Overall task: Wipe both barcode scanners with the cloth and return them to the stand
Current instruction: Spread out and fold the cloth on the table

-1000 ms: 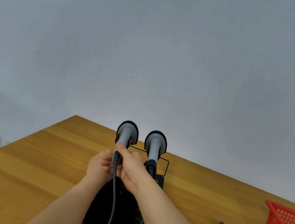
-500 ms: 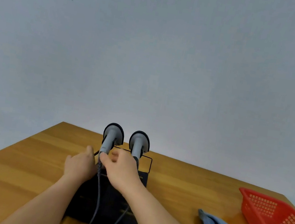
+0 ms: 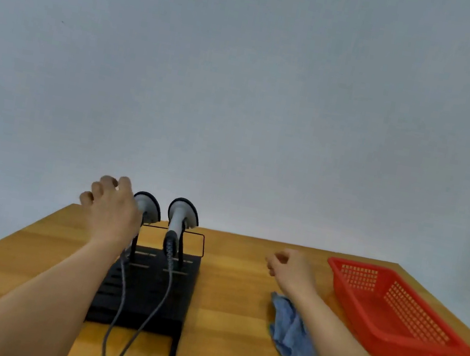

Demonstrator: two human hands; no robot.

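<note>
- Head view, stand and scanners: black stand [image 3: 146,290] on the wooden table [image 3: 227,270], left of centre, with both grey barcode scanners seated upright in it, heads toward the far wall. Left scanner [image 3: 149,210] partly hidden behind a hand; right scanner [image 3: 180,218] fully visible. Two grey cables [image 3: 140,311] trailing forward over the stand's front edge, probably left slack so neither scanner gets tugged out of its slot.
- Head view, left hand [image 3: 112,213]: raised just beside the left scanner's head, fingers loosely curled and spread, gripping nothing visible. Impossible to say whether the palm side touches the scanner, since the back of the hand blocks that part.
- Head view, right hand [image 3: 293,270]: hovering over bare table, well apart from the stand, fingers loosely curled toward the thumb, holding nothing.
- Head view, cloth [image 3: 290,330]: blue, crumpled, lying on the table under the right forearm, between the stand and the red basket [image 3: 397,313]. Within easy reach of the right hand, yet not picked up.
- Judgement: scanners both housed and cloth laid down, so either wiping is finished or not begun; not decidable from this moment alone.
</note>
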